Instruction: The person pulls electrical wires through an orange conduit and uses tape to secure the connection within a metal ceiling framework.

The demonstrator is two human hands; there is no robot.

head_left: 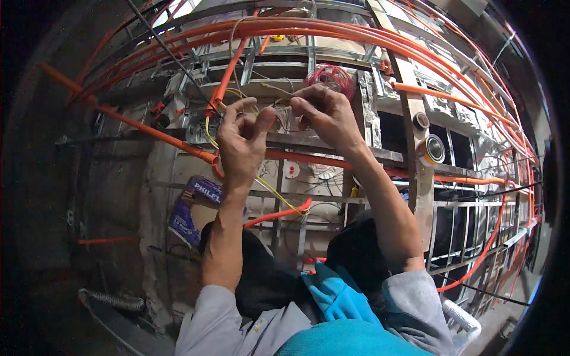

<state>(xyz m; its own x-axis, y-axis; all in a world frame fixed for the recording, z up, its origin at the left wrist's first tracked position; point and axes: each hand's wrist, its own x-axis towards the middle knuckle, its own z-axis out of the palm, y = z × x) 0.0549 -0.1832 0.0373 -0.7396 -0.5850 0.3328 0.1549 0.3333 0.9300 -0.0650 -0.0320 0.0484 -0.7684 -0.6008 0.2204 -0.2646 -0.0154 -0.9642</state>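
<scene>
Right hand (326, 115) pinches a thin wire (278, 89); left hand (243, 139) unclear

Thumb and forefinger press together on the wire, which sticks out leftward between the hands; whether the left one clamps anything, I cannot tell. So small a pinch could let the wire slip, or its loose end could snag on the metal bars (303, 142). Counted: two hands, two rolls (433, 149) by one wooden board (409, 98), one purple box (185, 218), one red coil (333, 76).

Two bare hands (242, 137) at the grip; to its right, two tape rolls (434, 149) — one small, one larger — on one wooden plank (423, 199); beyond, one red wire coil (330, 79); below left, one purple package (180, 221).
</scene>
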